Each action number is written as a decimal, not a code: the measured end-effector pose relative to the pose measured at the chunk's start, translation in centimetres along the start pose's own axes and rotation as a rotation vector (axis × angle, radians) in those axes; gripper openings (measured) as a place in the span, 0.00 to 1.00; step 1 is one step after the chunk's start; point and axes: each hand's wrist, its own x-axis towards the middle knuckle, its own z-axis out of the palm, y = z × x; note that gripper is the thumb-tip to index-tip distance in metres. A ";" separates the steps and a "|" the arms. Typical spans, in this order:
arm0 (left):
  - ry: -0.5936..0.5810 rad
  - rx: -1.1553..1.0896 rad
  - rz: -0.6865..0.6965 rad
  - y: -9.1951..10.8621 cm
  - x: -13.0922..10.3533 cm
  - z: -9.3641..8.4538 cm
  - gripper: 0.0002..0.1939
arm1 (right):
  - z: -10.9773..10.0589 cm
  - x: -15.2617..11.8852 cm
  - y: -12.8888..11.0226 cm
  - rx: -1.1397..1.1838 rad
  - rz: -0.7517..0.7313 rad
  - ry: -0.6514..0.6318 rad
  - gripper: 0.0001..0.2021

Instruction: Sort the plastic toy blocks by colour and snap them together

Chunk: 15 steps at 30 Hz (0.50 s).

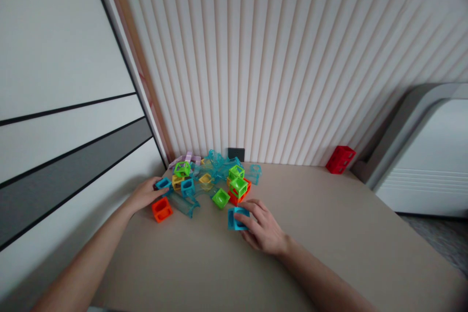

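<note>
My right hand (pixel 261 226) is closed on a blue cube block (pixel 238 218) over the middle of the table. At the left, my left hand (pixel 148 192) has its fingers around another blue block (pixel 163 184). An orange block (pixel 162 209) sits just below that hand, with a clear blue chute piece (pixel 184 204) to its right. A green block (pixel 221 198) lies above and left of my right hand, beside a cluster of green blocks (pixel 238 186) and orange-red ones. A second blue block (pixel 187 187) stands near a yellow block (pixel 206 181).
Clear blue track pieces (pixel 219 168) and purple pieces (pixel 188 157) are heaped by the ribbed wall. A small black object (pixel 236 154) stands behind them. A red box (pixel 340 159) is at the table's back right, near a grey-and-white unit (pixel 427 156). White panels border the left side.
</note>
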 end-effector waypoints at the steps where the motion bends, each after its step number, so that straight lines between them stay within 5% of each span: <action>1: -0.015 -0.008 0.023 0.0 0.1 0.0 0.33 | 0.0 -0.1 0.0 0.005 0.003 -0.001 0.21; 15: -0.028 0.169 0.121 0.7 -0.2 -0.2 0.26 | 0.1 0.1 0.0 0.017 0.000 -0.037 0.19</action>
